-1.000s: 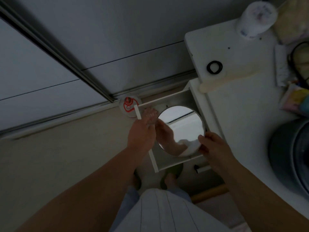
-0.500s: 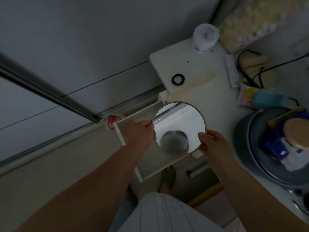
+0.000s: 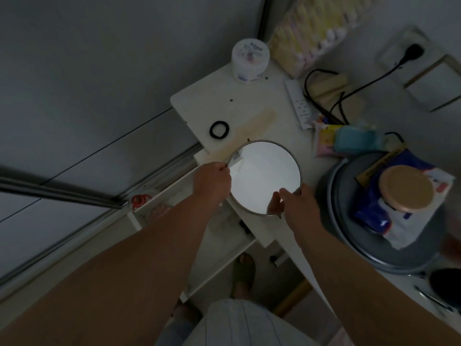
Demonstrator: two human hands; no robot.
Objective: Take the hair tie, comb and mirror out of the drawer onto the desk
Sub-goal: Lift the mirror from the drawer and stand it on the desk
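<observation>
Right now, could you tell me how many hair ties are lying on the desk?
1: the hair tie lies on the desk near its left edge, beside the comb.

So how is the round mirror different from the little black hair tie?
The mirror is far bigger than the hair tie. The mirror is a filled, shiny, pale disc with a thin metal rim; the hair tie is a dark open ring you can see the desk through. The mirror is held up by the left hand and right hand; the hair tie lies untouched on the desk. Both are round.
</observation>
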